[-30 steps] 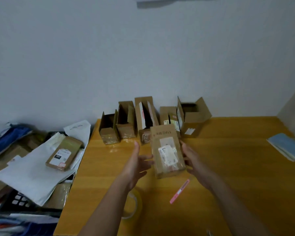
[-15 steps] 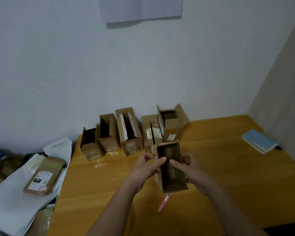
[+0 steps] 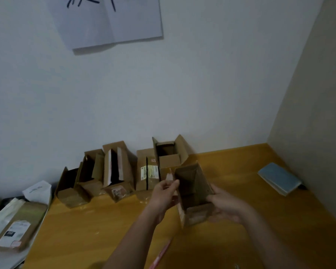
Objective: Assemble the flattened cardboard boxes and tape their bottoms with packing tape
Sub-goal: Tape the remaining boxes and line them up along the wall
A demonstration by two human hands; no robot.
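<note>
Box (image 3: 194, 193) up off the counter (image 3: 260, 220), open mouth toward us | left hand (image 3: 164, 193) pinching its left flap, right hand (image 3: 224, 207) clamped on the right wall | light, thin, crushable — best held by the corners.

Single head-worn wide-angle view, looking forward and slightly down across a wooden table (image 3: 241, 191) toward the white wall (image 3: 202, 84) at its far edge. The wall fills the upper half; both forearms enter from the bottom edge, close to the lens. No second view.
</note>
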